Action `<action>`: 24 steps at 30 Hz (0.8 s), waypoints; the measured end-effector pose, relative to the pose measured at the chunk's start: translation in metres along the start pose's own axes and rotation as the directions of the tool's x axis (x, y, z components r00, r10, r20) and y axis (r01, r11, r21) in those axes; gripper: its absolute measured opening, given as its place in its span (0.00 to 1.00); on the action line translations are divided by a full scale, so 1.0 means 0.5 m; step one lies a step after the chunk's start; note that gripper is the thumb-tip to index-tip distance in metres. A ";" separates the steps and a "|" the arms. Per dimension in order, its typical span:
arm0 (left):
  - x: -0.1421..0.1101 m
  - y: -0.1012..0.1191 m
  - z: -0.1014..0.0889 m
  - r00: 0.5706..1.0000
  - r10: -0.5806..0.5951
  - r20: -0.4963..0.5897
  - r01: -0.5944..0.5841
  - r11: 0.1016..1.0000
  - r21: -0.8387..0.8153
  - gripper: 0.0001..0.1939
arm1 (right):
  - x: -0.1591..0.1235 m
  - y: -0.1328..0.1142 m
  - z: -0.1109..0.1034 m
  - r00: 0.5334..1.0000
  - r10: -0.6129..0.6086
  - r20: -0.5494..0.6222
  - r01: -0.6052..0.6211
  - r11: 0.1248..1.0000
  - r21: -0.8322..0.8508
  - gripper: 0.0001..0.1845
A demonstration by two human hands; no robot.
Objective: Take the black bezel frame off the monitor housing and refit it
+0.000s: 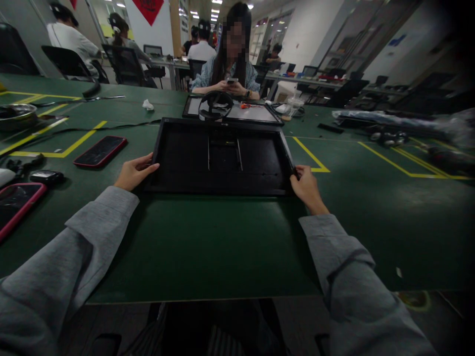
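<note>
A black monitor housing (185, 153), an empty shallow frame with two metal rails inside, lies on the green table (222, 247) in front of me. Around its left edge my left hand (135, 171) is closed, thumb on the rim and fingers partly hidden behind it. My right hand (305, 185) grips the right edge the same way. Just beyond the housing, a black ring-shaped stand (215, 105) rests by a second flat panel (256, 114) with a dark frame.
Phones in red cases, one of them a nearer phone (101, 151), lie at left by a metal bowl (17, 116). Across the table a person (232, 64) holds a phone. Plastic-wrapped parts (393, 121) lie at right. Yellow tape (311, 155) marks the tabletop.
</note>
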State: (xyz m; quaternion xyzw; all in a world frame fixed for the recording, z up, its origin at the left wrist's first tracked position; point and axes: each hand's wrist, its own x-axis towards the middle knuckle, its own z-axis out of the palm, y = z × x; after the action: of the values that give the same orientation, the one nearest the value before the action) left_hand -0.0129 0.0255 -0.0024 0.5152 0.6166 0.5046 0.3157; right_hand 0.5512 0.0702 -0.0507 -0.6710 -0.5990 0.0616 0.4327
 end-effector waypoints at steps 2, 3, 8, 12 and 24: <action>0.001 -0.003 0.001 1.000 0.001 -0.003 -0.001 1.000 0.011 0.35 | -0.002 0.004 0.001 1.000 0.000 -0.012 0.000 1.000 -0.019 0.20; 0.002 -0.006 0.001 1.000 0.004 -0.004 -0.004 1.000 0.014 0.35 | -0.003 0.005 0.002 1.000 0.000 -0.017 -0.001 1.000 -0.027 0.21; 0.017 -0.030 -0.003 1.000 0.024 -0.021 -0.023 0.999 0.026 0.36 | -0.010 -0.008 0.002 0.999 -0.022 0.023 0.022 1.000 0.014 0.26; 0.030 -0.044 -0.009 0.996 -0.001 -0.091 0.003 1.000 0.027 0.34 | -0.017 -0.026 0.011 0.996 -0.041 0.073 0.035 0.995 0.092 0.29; 0.043 -0.073 -0.028 0.989 0.113 -0.090 -0.090 0.970 0.226 0.34 | -0.031 -0.059 0.022 0.989 -0.083 0.119 0.069 0.991 0.112 0.29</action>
State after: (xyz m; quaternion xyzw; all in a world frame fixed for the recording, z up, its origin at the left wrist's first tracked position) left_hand -0.0432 0.0435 -0.0302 0.5517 0.6571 0.4740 0.1980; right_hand 0.5183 0.0600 -0.0450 -0.6183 -0.6456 0.1186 0.4324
